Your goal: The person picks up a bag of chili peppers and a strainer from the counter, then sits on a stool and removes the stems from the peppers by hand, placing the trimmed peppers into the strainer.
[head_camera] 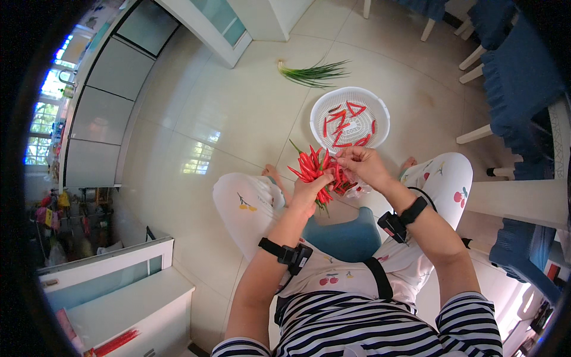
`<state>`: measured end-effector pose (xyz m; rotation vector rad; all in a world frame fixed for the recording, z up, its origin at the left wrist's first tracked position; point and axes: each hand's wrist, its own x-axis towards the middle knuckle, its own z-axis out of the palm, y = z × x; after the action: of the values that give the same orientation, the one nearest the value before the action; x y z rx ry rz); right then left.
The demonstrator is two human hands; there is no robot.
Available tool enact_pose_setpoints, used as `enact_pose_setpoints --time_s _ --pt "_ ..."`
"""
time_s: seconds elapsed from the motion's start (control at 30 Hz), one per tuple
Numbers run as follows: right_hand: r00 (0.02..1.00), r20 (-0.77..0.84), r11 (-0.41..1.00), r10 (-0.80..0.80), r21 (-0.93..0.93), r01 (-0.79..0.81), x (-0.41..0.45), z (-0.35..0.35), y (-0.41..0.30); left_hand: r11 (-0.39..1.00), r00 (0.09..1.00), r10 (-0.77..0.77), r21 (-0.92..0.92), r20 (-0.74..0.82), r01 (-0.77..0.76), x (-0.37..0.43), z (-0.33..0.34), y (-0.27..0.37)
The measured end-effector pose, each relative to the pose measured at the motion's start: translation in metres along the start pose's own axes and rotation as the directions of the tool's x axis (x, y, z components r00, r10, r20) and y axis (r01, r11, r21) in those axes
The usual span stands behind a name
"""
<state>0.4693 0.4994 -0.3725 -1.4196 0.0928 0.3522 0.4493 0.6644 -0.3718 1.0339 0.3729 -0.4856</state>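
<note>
My left hand (311, 192) holds a thick bunch of red chili peppers (308, 167) with green stems. Beside it on the right, my right hand (362, 165) has its thumb and fingertips pinched together near the peppers; whether they grip a pepper or the bag cannot be told. Under and between the hands, a clear plastic bag (357, 191) holds more red chilies. A white plastic colander (383, 127) stands on the floor just beyond my hands, with several red chilies (341, 119) scattered over its bottom.
A bunch of green onions (314, 73) lies on the tiled floor beyond the colander. I sit with a blue plastic stool (343, 236) between my legs. Chairs with blue covers (522, 67) stand at right. Grey kitchen cabinets (105, 107) and a white cabinet (134, 308) are at left.
</note>
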Motion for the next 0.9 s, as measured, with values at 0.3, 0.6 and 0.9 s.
enact_pose_setpoints --time_s 0.3,0.6,0.9 --pt "0.99 0.131 0.998 0.057 -0.016 -0.056 0.003 0.008 0.011 0.988 1.0 -0.008 0.152 0.029 0.003 0.008 -0.014 -0.011" --pt "0.84 0.279 0.746 0.466 0.386 -0.542 0.012 -0.001 0.035 0.962 0.997 0.07 0.265 -0.015 -0.063 0.003 -0.014 -0.004" --pt "0.993 0.062 0.925 0.103 -0.372 -0.073 0.016 -0.005 0.048 0.975 0.998 0.036 0.22 -0.046 -0.025 0.004 -0.024 -0.004"
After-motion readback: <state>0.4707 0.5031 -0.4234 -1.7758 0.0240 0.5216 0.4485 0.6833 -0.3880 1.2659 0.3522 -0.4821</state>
